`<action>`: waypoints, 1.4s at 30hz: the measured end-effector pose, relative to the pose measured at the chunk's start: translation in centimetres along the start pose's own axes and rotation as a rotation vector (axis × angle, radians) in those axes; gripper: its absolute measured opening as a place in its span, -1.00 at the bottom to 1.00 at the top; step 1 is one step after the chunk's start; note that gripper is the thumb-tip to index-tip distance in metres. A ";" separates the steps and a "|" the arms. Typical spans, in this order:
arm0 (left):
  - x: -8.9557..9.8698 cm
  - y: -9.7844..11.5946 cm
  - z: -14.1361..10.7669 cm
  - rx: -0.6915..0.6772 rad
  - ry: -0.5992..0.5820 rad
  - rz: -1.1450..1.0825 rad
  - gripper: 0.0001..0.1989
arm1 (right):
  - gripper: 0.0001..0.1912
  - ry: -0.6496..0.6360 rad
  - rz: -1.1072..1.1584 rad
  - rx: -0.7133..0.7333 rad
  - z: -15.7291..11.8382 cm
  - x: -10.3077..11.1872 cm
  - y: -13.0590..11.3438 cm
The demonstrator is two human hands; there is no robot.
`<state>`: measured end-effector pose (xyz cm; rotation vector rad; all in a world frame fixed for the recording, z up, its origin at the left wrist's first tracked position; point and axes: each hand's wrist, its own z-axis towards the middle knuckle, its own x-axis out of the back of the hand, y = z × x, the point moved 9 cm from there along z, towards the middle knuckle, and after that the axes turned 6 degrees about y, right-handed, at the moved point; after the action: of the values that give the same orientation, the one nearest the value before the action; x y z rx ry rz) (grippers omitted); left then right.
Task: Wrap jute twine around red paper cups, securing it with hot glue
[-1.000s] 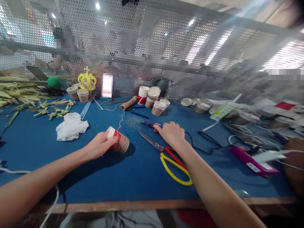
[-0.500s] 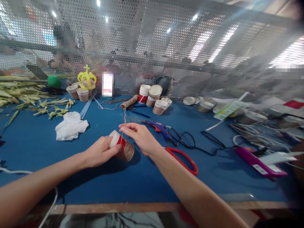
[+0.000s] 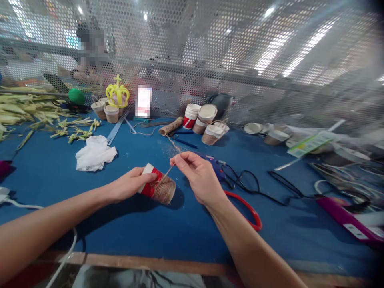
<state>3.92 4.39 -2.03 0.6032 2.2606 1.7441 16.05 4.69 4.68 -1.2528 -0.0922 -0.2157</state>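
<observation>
My left hand (image 3: 132, 185) is closed around the rim end of a red and white paper cup (image 3: 147, 189), which lies tilted just above the blue table. Brown twine (image 3: 165, 191) is wound in rows around the cup's base end. Between thumb and fingers, my right hand (image 3: 196, 174) pinches the strand, drawn taut up and right from the cup. From there the strand runs back to a twine roll (image 3: 171, 126). Beyond my right wrist lies a blue glue gun (image 3: 215, 165), partly covered by the hand. A red loop handle (image 3: 255, 214) shows beside my forearm.
Crumpled white tissue (image 3: 95, 153) lies left, near dried husks (image 3: 18, 110). Behind stand a yellow crown ornament (image 3: 118, 94), a lit phone (image 3: 143, 102) and stacked cups (image 3: 192, 114). Black cable (image 3: 255, 188) and a purple box (image 3: 342, 220) are right. Perforated metal mesh (image 3: 180, 48) closes the back.
My right hand has moved right, drawing the strand away from the cup. The cup has turned in my left hand, showing more wound twine. The whole view has shifted slightly.
</observation>
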 end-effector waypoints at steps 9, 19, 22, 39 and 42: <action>-1.1 -0.1 -0.3 -0.001 -0.121 -0.045 -0.74 | -0.84 -0.010 -0.187 0.086 0.0 -0.2 -0.8; -1.5 0.2 -0.8 -0.034 -0.184 -0.056 -0.75 | -0.81 -0.032 -0.248 0.034 -0.1 -0.3 -0.1; -1.5 0.4 -0.9 -0.067 -0.184 -0.021 -0.74 | -0.81 -0.039 -0.253 0.015 -0.1 -0.5 0.1; -1.7 1.4 -1.8 -0.202 -0.205 0.091 -0.71 | -0.82 -0.131 -0.302 -0.026 -0.4 -1.5 0.7; -1.7 1.6 -1.9 -0.229 -0.208 0.109 -0.71 | -0.81 -0.146 -0.311 -0.023 -0.4 -1.7 0.7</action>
<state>4.97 2.36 -0.08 0.8278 1.8893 1.8599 14.55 4.66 3.58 -1.2729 -0.4131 -0.3943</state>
